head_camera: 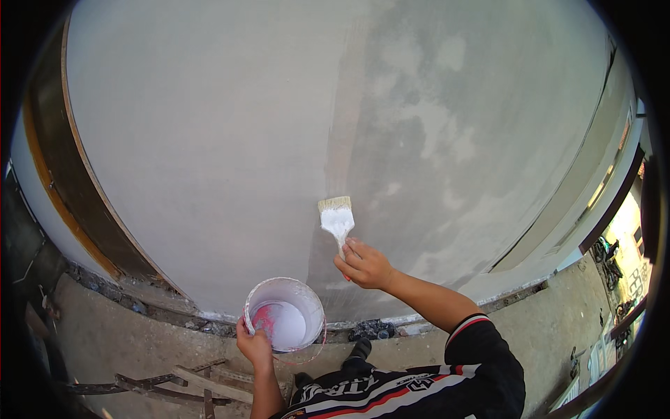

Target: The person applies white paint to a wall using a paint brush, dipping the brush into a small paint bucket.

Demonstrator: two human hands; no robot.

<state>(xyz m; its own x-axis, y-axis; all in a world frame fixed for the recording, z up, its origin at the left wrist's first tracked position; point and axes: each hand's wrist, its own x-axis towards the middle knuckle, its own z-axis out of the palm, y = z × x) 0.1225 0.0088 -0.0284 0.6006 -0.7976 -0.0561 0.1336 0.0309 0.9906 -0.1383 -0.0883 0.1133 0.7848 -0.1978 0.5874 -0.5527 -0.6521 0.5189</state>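
My right hand (364, 266) grips the handle of a flat paintbrush (336, 219), its ferrule coated in white paint. The bristles point up at the wall (235, 157), by the border between a paler, evenly coated left part and a darker, patchy right part. Whether the bristle tips touch the wall, I cannot tell. Below and to the left, my left hand (255, 343) holds the rim of a white plastic bucket (309, 301), thumb outside. White paint (289, 326) lies in the bucket, with a pinkish-red stain on one side. A thin wire handle hangs down at its right.
Wooden pieces (204, 385) lie at the lower left behind my left arm. A dark door or panel with a wooden frame (89, 167) borders the wall's left side. Dark debris (371, 330) sits along the wall's base on the concrete floor (549, 319). My shoe (361, 348) is close to it.
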